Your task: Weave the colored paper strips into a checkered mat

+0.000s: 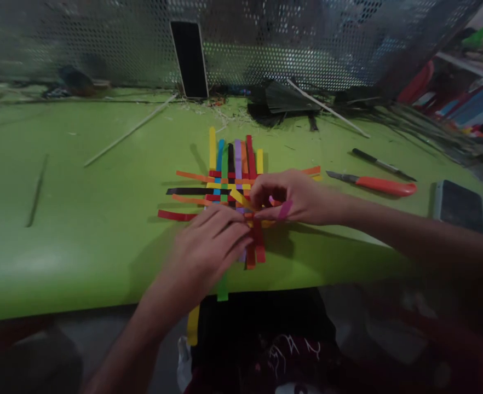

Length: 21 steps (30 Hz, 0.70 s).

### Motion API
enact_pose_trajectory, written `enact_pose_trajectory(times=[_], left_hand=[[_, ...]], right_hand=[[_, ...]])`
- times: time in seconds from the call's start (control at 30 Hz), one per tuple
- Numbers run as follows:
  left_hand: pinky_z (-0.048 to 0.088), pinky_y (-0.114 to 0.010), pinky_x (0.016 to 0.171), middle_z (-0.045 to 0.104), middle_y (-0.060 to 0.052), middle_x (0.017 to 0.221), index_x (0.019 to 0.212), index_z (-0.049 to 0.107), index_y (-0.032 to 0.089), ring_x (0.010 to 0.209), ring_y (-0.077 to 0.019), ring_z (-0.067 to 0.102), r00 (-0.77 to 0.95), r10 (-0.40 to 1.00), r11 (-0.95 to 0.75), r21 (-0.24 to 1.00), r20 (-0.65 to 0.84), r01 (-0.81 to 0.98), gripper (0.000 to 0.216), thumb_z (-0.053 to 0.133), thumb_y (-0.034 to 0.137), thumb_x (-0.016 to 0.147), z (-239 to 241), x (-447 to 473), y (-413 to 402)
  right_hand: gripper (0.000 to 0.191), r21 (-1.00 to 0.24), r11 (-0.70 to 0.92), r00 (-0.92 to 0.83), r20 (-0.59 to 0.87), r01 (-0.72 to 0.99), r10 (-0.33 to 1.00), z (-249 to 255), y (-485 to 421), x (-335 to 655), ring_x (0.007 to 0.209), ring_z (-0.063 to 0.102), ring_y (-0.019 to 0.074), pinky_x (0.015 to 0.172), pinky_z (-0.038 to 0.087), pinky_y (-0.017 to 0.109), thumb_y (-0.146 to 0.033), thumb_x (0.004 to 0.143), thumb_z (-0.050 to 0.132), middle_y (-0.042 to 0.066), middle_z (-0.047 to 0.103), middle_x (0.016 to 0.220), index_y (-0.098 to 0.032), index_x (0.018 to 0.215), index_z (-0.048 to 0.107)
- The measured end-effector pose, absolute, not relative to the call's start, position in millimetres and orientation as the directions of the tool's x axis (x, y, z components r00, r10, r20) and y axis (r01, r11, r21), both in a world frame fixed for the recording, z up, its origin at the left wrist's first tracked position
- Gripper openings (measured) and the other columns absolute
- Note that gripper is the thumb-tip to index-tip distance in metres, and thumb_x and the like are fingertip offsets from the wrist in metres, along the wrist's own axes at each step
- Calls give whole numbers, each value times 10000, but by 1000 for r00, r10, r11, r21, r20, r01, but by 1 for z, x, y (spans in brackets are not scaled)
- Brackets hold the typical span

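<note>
Woven paper strips under both hands.

The left part of the green surface is wide open, with only a thin stick lying far back. Both hands sit on the strips in the middle: the left hand lies flat on them and the right hand pinches them. To the right, a knife and a pen lie in the way, and a phone lies further right. At the back, a standing phone and dark leaves block the wall.
</note>
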<state>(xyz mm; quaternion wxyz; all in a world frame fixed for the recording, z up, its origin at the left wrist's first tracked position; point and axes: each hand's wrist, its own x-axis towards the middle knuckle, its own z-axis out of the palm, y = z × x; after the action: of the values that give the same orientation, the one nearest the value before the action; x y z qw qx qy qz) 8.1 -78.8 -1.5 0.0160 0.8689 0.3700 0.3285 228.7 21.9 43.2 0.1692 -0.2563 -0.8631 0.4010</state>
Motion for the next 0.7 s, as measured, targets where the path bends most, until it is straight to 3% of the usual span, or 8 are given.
enact_pose_trajectory(times=[0.13,0.3,0.43,0.7], left_hand=[[543,-476,979,682,-92,1106,1123,675,134,1087,-277,623,649,650,-749,193,395,633,144,555,157,1047,0,10,-78],[549,-506,917,669,-101,1126,1103,695,138,1090,-312,608,662,645,-746,127,382,654,145,583,120,1013,1,12,-77],[553,-485,868,662,-95,1053,1027,706,141,1037,-302,617,671,630,-758,123,391,640,139,567,132,1021,1,12,-76],[559,-470,974,690,-112,1127,1075,695,103,1112,-285,635,623,625,-771,250,470,586,139,563,118,1036,-4,7,-80]], right_hand=[[190,-649,693,-766,257,314,589,35,10,245,815,684,151,760,552,304,-290,941,724,25,770,991,-230,1121,743],[241,-449,828,-737,422,337,529,25,-1,264,856,689,165,770,552,311,-257,998,660,24,761,965,-307,1210,764],[249,-356,860,-777,391,367,493,22,-1,275,918,706,180,808,576,323,-262,1024,606,39,769,1028,-309,1203,772],[172,-351,845,-816,280,404,506,35,2,277,899,727,195,809,598,342,-267,1006,617,51,779,1020,-261,992,788]])
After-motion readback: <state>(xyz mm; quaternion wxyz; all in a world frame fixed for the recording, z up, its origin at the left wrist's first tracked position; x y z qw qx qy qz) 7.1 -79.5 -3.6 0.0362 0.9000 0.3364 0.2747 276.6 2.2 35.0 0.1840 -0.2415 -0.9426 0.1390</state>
